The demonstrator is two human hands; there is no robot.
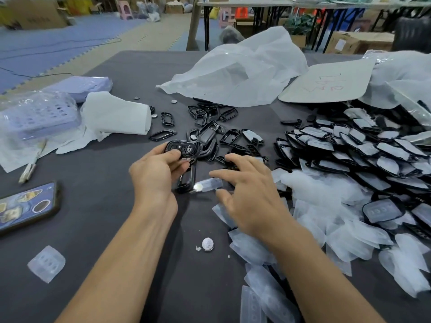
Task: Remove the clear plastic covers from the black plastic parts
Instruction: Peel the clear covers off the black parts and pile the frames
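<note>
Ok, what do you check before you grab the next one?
1. Does the left hand grip a black part: ok.
2. Is that part's cover fully off: cannot tell.
3. Is the right hand free, fingers spread: ok.
4. Is the loose clear cover out of the work spot: not ok, it lies by the right fingers.
5. Is the pile of covered parts on the right hand's side: ok.
6. Is the phone apart from the parts: ok.

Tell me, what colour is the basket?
Light purple; the basket shows best in the head view.
</note>
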